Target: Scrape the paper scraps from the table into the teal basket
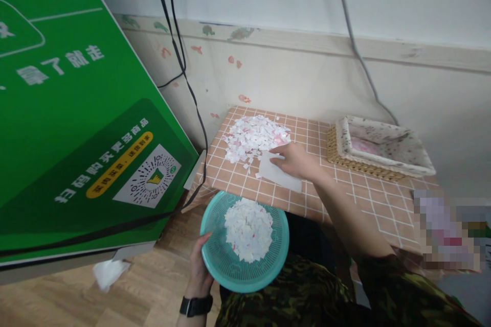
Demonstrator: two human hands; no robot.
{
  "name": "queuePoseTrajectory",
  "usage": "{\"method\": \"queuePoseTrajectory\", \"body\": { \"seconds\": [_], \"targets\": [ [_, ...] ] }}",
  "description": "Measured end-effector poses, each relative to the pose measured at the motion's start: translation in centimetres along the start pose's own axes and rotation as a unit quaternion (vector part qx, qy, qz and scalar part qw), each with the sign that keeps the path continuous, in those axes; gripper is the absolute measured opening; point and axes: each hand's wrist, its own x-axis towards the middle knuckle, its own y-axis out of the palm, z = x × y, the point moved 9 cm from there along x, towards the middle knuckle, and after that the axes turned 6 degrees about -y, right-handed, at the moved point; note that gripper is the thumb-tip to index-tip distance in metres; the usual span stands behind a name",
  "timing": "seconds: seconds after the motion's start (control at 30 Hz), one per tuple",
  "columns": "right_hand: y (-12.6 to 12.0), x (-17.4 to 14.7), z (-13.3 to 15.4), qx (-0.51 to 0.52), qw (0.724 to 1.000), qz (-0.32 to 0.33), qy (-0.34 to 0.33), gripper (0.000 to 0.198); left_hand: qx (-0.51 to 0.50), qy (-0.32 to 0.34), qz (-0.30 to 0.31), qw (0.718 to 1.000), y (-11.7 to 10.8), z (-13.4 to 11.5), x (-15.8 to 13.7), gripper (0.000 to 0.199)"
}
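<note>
My left hand [200, 260] grips the rim of a round turquoise plastic basket [213, 265], held just below the table's front edge. Small white paper scraps [248, 230], a few with pink bits, lie heaped inside it. On the table, my right hand [293, 159] has its fingers closed on a white sheet of paper or card [282, 176], which lies low against the tablecloth. Just beyond the sheet spreads a larger pile of paper scraps [255, 135], with several loose pieces near its edge. The palm side of my right hand is hidden.
A brown checked cloth covers the table [307, 204]. At its back right stands a cloth-lined wicker basket [364, 166]. A green cabinet [115, 87] is on the left, with black cables [197, 107] hanging beside it. A white bag [109, 272] lies on the wooden floor.
</note>
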Motion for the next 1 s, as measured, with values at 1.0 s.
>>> {"method": "queuePoseTrajectory", "body": {
  "seconds": [1.0],
  "targets": [
    [0.5,-5.0,-2.0,0.063,0.983,-0.134,0.112,0.03,0.002,0.011,-0.004,1.0,0.1,0.0,0.2,0.017]
  ]
}}
